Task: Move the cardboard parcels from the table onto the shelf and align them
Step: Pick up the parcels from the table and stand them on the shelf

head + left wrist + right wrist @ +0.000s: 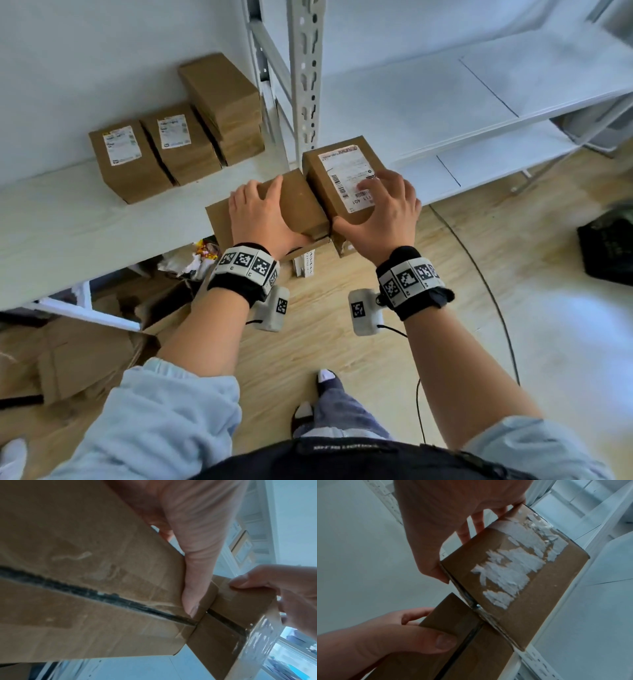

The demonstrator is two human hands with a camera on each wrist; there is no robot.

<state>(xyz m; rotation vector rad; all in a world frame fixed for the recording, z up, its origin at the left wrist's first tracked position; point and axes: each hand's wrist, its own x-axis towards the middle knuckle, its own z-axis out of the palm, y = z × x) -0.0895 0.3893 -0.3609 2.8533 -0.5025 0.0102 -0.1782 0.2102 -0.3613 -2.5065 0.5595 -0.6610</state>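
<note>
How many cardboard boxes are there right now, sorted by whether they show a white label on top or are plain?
Labelled boxes: 3, two on the shelf and one in the right hand.
Plain boxes: 3, two stacked on the shelf and one in the left hand.
Total: 6

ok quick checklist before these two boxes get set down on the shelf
1. Left hand grips the plain parcel: ok.
2. Right hand grips the labelled parcel: ok.
3. Free space on the shelf in front of the parcels already there: ok.
4. The two held parcels level with each other: not ok, the labelled one sits higher.
5. Upright post clear of the labelled parcel: cannot tell.
</note>
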